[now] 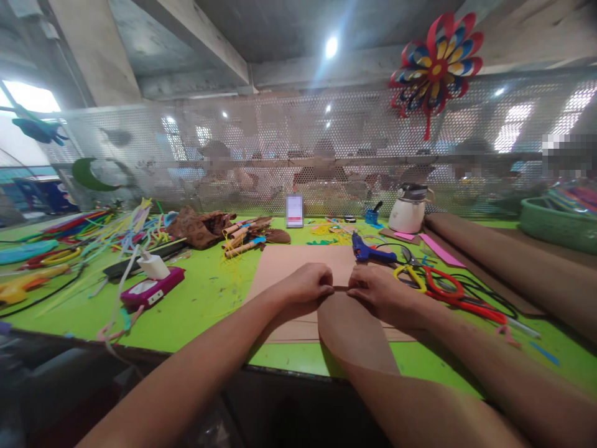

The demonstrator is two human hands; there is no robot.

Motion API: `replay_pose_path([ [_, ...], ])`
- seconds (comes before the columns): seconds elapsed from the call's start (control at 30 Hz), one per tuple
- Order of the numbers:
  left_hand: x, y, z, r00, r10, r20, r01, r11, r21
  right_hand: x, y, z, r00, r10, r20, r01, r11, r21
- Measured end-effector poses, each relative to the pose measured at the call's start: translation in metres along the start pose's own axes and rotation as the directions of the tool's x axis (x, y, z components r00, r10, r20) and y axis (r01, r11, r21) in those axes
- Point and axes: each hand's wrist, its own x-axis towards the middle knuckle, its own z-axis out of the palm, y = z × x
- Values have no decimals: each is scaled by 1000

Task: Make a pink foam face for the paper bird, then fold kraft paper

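A long brown paper strip (354, 336) runs from the middle of the table toward me and hangs over the front edge. Its far end is rolled or folded into a narrow edge. My left hand (308, 283) pinches that edge at its left corner, fingers curled. At the right corner my right hand (380, 289) grips the same edge between thumb and fingers. Both hands rest just above flat brown paper sheets (275, 264) stacked on the green table (205, 317). A blue glue gun (370, 251) lies right behind my right hand.
Yellow-handled scissors (410, 278) and red-handled scissors (459, 295) lie to the right, near a brown paper roll (504, 267). A white kettle (408, 210) and a phone (295, 210) stand at the back. A purple power strip (153, 289) and several coloured strips (140, 224) lie left.
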Motion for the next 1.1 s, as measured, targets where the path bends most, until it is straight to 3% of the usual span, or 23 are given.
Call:
replay_pose_path([
  [0.27,3,9,6,999,37,-16,-37,999,12,10,2,14,999,-44,-3,44,999,26],
  [0.53,-2,12,7,999,11,-38,-10,1000,16,0,-5,3,996,-90,11,90,996,-11],
  [0.73,-6,13,3,999,1,-36,1,999,38,-11,-8,1,999,-26,-37,26,1000,-9],
  [1.1,-8,14,-5,1000,18,14,-20,978,206,-20,-24,-10,998,-65,7,65,980,-187],
])
